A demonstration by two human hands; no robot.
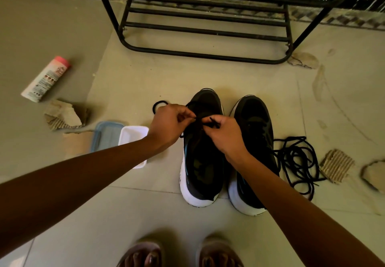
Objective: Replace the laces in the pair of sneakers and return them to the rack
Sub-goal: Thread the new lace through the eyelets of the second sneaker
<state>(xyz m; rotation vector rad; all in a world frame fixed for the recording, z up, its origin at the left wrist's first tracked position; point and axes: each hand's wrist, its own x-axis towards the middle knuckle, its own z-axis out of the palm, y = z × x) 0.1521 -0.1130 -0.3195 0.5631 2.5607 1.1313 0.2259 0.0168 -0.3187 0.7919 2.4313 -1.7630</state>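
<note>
Two black sneakers with white soles stand side by side on the floor, toes pointing away from me. Over the left sneaker [203,162] my left hand [169,124] pinches a black lace [200,121] at the eyelets, and my right hand [224,135] pinches the same lace from the other side. A loop of that lace [159,105] lies on the floor left of the toe. The right sneaker [253,133] is partly hidden by my right forearm. A loose black lace [298,158] lies tangled on the floor to its right. The black metal shoe rack [205,31] stands beyond the sneakers.
A white tub [133,136] and a blue-rimmed lid [106,134] sit left of the sneakers. A pink-capped tube [46,78] lies at far left. Torn cardboard pieces [335,165] are scattered on the tiles. My sandalled feet [181,254] are at the bottom edge.
</note>
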